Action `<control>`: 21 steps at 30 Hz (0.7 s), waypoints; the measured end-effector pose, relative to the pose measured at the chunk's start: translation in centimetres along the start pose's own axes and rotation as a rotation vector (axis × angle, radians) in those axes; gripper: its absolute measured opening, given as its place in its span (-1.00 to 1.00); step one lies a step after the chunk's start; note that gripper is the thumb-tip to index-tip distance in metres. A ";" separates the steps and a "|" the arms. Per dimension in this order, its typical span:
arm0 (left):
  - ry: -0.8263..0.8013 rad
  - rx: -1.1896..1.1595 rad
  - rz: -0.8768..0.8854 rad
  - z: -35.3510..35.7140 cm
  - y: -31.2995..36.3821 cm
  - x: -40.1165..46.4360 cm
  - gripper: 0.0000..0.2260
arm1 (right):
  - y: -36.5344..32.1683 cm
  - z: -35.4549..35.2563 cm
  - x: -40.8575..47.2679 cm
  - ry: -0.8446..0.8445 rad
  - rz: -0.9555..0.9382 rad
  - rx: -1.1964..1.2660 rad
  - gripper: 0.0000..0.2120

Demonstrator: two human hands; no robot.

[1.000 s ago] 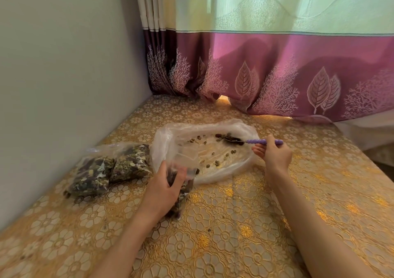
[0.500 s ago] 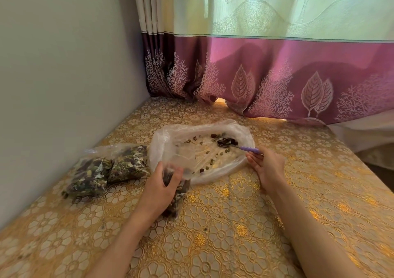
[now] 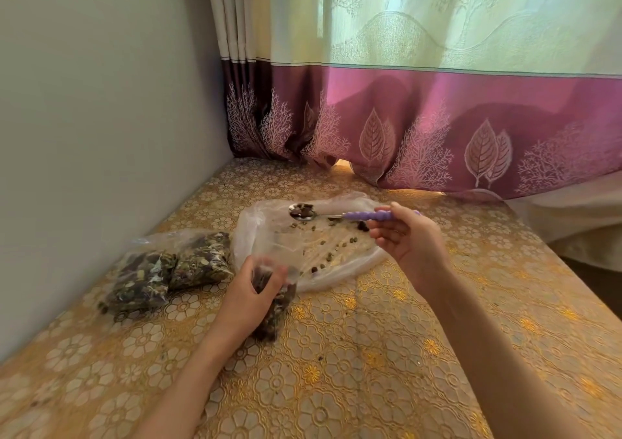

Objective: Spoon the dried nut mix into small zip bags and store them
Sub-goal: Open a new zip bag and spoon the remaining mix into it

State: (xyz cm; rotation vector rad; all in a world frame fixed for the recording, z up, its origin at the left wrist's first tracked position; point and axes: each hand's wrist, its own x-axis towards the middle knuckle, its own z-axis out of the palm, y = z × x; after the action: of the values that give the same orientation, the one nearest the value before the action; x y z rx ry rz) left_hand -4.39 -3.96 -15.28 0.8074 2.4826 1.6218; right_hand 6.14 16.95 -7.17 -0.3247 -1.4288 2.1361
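Head view: the right hand [image 3: 409, 240] has lifted the spoon [image 3: 340, 214] off the large plastic bag [image 3: 343, 263], pinching its purple handle; dark nut pieces are filling the bowl. The left hand [image 3: 250, 290] is still gripping the small zip bag [image 3: 279, 307], part-filled, at the large bag's near-left edge.

surface: table [image 3: 387, 354] covered by gold floral cloth
left, near wall: two filled zip bags [image 3: 168, 267] laid side by side
centre: large clear plastic bag [image 3: 269, 233] spread flat, nut pieces scattered on it
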 end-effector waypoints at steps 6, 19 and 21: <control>0.004 -0.083 0.028 -0.1 0.0 -0.1 -0.66 | -0.8 1.6 -1.6 -0.226 -0.090 -0.227 -0.83; 0.031 -0.130 0.048 -0.3 0.2 -0.3 -0.63 | -0.2 -0.4 -0.5 0.022 -0.136 -0.118 -0.83; 0.050 -0.138 0.054 -0.2 0.3 -0.3 -0.67 | 0.6 -1.2 0.2 0.210 -0.139 -0.143 -0.77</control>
State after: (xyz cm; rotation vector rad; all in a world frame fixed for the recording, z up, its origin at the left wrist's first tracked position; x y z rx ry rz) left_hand -4.10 -4.19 -15.03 0.8322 2.3687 1.8292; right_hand 6.33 17.81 -8.20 -0.4749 -1.4404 1.8358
